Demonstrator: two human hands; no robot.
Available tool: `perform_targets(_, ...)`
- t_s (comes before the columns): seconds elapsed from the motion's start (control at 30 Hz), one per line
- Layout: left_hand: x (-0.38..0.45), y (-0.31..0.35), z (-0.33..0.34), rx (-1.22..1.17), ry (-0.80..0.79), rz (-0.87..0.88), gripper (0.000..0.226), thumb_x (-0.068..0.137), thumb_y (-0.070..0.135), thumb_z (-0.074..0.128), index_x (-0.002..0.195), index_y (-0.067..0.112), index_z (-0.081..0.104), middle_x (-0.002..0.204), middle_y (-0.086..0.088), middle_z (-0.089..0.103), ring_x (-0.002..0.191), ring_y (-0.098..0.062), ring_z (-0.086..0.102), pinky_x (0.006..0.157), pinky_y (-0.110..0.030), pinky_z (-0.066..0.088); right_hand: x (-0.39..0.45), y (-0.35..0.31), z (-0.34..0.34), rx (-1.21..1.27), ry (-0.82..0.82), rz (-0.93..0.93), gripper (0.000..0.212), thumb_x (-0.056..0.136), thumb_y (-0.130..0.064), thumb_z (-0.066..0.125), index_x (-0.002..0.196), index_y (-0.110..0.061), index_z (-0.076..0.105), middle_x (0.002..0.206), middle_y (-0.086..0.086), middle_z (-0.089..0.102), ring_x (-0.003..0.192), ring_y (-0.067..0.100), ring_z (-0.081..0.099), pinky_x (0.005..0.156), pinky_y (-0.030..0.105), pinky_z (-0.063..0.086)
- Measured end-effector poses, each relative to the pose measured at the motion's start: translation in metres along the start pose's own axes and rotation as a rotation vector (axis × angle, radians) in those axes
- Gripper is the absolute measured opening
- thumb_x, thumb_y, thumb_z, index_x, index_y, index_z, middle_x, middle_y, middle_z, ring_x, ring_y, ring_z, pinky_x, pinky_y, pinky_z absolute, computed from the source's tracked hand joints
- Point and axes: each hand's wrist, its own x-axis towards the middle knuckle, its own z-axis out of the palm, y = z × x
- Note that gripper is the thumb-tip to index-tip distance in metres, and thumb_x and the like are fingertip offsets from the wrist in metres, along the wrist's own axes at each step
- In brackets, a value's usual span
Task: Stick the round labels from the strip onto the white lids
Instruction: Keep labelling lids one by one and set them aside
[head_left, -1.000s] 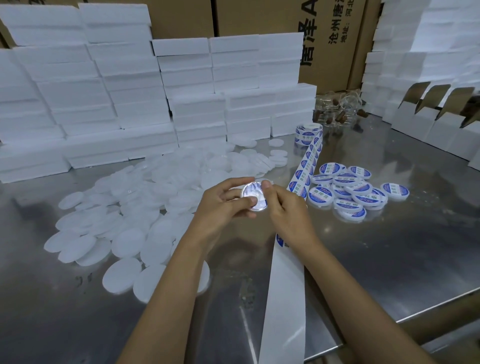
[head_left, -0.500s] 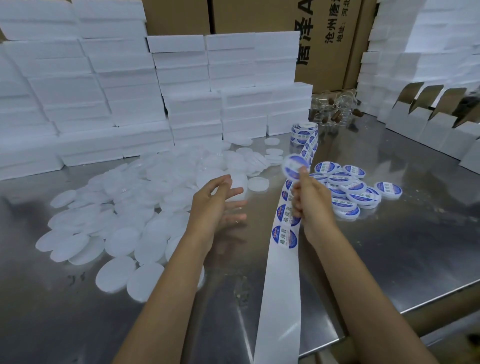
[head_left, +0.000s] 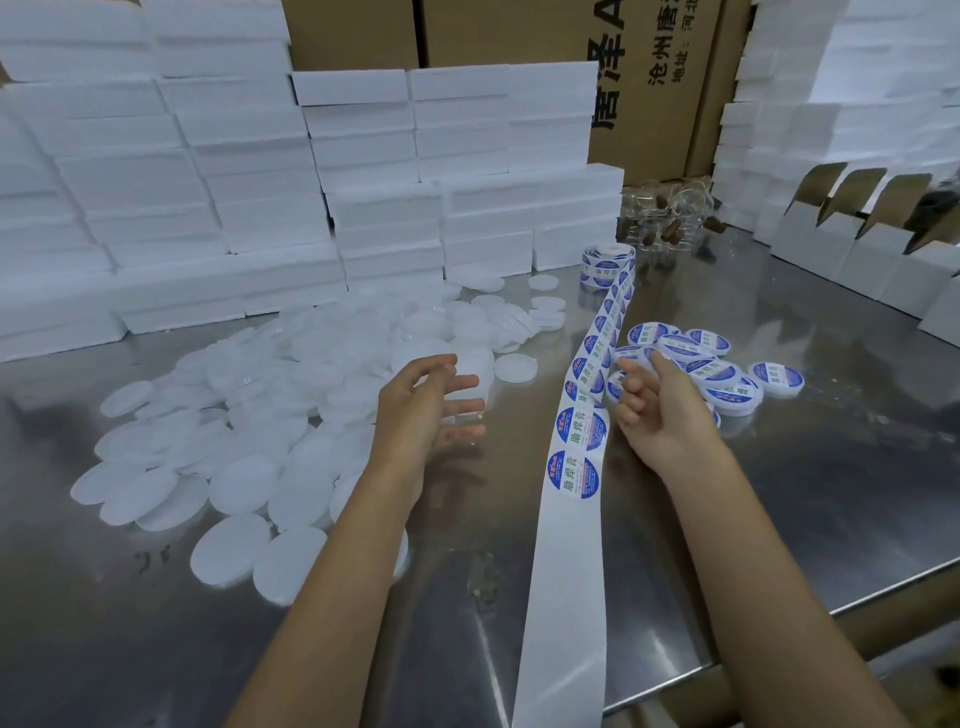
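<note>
On the steel table, the pile of blank white lids (head_left: 291, 415) lies left, touching the open, empty left hand (head_left: 426, 410). The label strip (head_left: 582, 457) runs near to far between the hands; the right hand (head_left: 654, 410), fingers loosely curled and empty, is just beside it.

You are in a packing workshop or warehouse: a steel table (head_left: 779, 467) stands before you, walled in by stacks of white boxes (head_left: 363, 171) and big printed cartons (head_left: 649, 78), with folded open boxes (head_left: 857, 244) on your right and a heap of white lids (head_left: 260, 415).
</note>
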Motion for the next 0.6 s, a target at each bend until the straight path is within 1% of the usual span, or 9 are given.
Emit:
perform_targets(0.1, 0.0, 0.0, 0.0, -0.001, 0.01, -0.002, 0.019, 0.102, 0.014, 0.054, 0.115, 0.017, 0.068, 0.102, -0.008, 0.077, 0.084, -0.029, 0.076, 0.058, -0.033, 0.06, 0.0, 0.003, 0.003, -0.194, 0.019, -0.063, 0.032, 0.103, -0.032, 0.05, 0.105, -0.006, 0.069, 0.058, -0.002, 0.046, 0.045, 0.007, 0.033, 0.04, 0.019, 0.029)
perform_targets(0.17, 0.001, 0.0, 0.0, -0.01, 0.015, -0.004, 0.019, 0.102, 0.013, 0.054, 0.115, 0.016, 0.068, 0.1, -0.008, 0.077, 0.082, -0.028, 0.077, 0.056, -0.031, 0.059, 0.0, 0.008, 0.008, -0.479, 0.085, -0.274, 0.023, 0.098, -0.026, 0.056, 0.097, -0.01, 0.073, 0.058, -0.006, 0.057, 0.046, 0.006, 0.044, 0.045, 0.02, 0.036)
perform_targets(0.23, 0.002, 0.001, 0.001, -0.002, 0.023, -0.002, 0.019, 0.102, 0.012, 0.053, 0.114, 0.017, 0.068, 0.097, -0.006, 0.078, 0.078, -0.025, 0.077, 0.053, -0.029, 0.058, 0.001, 0.018, 0.019, -0.829, 0.096, -0.61, 0.015, 0.094, -0.023, 0.059, 0.091, -0.016, 0.073, 0.074, -0.009, 0.067, 0.065, 0.005, 0.06, 0.06, 0.021, 0.046)
perform_targets(0.27, 0.002, 0.001, 0.002, 0.003, 0.025, -0.001, 0.019, 0.102, 0.012, 0.053, 0.114, 0.017, 0.068, 0.096, -0.006, 0.078, 0.076, -0.024, 0.077, 0.052, -0.028, 0.057, 0.003, 0.023, 0.027, -0.998, 0.055, -0.75, 0.013, 0.094, -0.021, 0.059, 0.092, -0.018, 0.072, 0.085, -0.008, 0.07, 0.079, 0.008, 0.063, 0.069, 0.024, 0.048)
perform_targets(0.3, 0.003, 0.001, 0.002, 0.003, 0.026, -0.002, 0.019, 0.102, 0.012, 0.053, 0.114, 0.017, 0.067, 0.095, -0.005, 0.077, 0.074, -0.023, 0.076, 0.051, -0.027, 0.057, 0.006, 0.028, 0.035, -1.164, 0.003, -0.837, 0.014, 0.093, -0.019, 0.059, 0.098, -0.018, 0.072, 0.096, -0.005, 0.071, 0.093, 0.013, 0.062, 0.08, 0.028, 0.047)
perform_targets(0.37, 0.003, 0.001, 0.002, -0.004, 0.023, -0.005, 0.019, 0.102, 0.011, 0.052, 0.114, 0.016, 0.067, 0.095, -0.006, 0.077, 0.072, -0.022, 0.076, 0.051, -0.027, 0.056, 0.018, 0.033, 0.049, -1.478, -0.085, -0.876, 0.026, 0.092, -0.021, 0.06, 0.116, -0.017, 0.07, 0.12, 0.001, 0.068, 0.117, 0.022, 0.054, 0.102, 0.037, 0.037)
perform_targets(0.43, 0.003, 0.001, 0.002, -0.008, 0.022, -0.009, 0.02, 0.102, 0.011, 0.052, 0.114, 0.015, 0.067, 0.094, -0.007, 0.077, 0.073, -0.023, 0.076, 0.051, -0.027, 0.056, 0.029, 0.036, 0.057, -1.721, -0.123, -0.831, 0.033, 0.091, -0.025, 0.059, 0.123, -0.019, 0.068, 0.128, 0.002, 0.065, 0.125, 0.023, 0.049, 0.109, 0.039, 0.026)
perform_targets(0.5, 0.004, 0.002, 0.002, -0.018, 0.021, -0.014, 0.02, 0.101, 0.01, 0.052, 0.113, 0.015, 0.067, 0.095, -0.009, 0.077, 0.072, -0.024, 0.076, 0.051, -0.028, 0.057, 0.036, 0.042, 0.06, -1.803, -0.132, -0.79, 0.028, 0.092, -0.025, 0.057, 0.116, -0.021, 0.071, 0.119, 0.003, 0.069, 0.12, 0.022, 0.052, 0.111, 0.039, 0.021)
perform_targets(0.6, 0.006, 0.002, 0.003, -0.024, 0.017, -0.019, 0.021, 0.101, 0.008, 0.051, 0.112, 0.012, 0.068, 0.096, -0.012, 0.076, 0.07, -0.023, 0.075, 0.052, -0.029, 0.058, 0.038, 0.047, 0.059, -1.77, -0.106, -0.836, 0.017, 0.093, -0.023, 0.057, 0.098, -0.021, 0.073, 0.097, 0.0, 0.072, 0.105, 0.021, 0.059, 0.109, 0.038, 0.02)
